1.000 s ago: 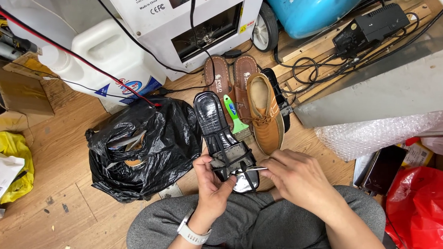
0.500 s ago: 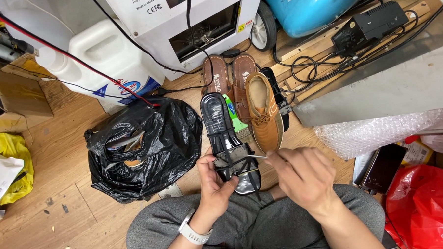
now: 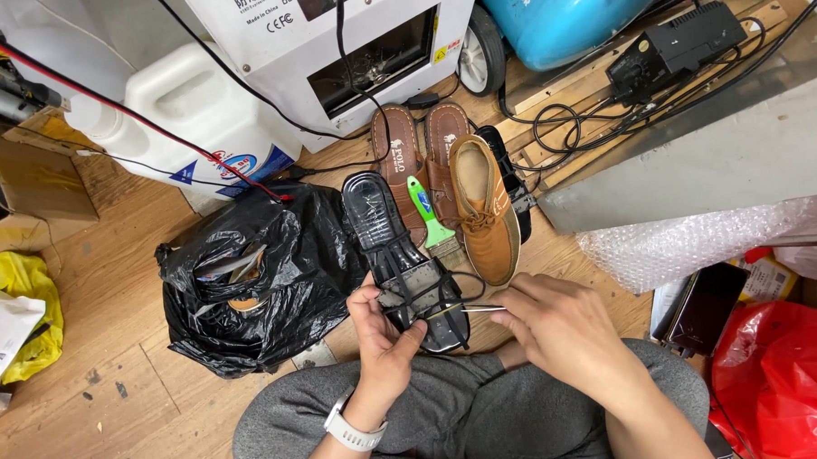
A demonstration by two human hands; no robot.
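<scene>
Black strappy sandal (image 3: 400, 257) gripped by left fingers (image 3: 368, 305); right fingers (image 3: 511, 306) pinch a thin tool (image 3: 470, 307).

Bright, even overhead light, soft shadows only. Short shadow under the hands and beside the tan shoe (image 3: 486, 209). Glare on the black bag (image 3: 256, 280), the bubble wrap (image 3: 690, 242) and the white jug (image 3: 196, 110). Centre sharp: straps on the black sandal (image 3: 400, 257) read cleanly. Wide lens bends lines near the edges; corners slightly soft. No motion blur.
</scene>
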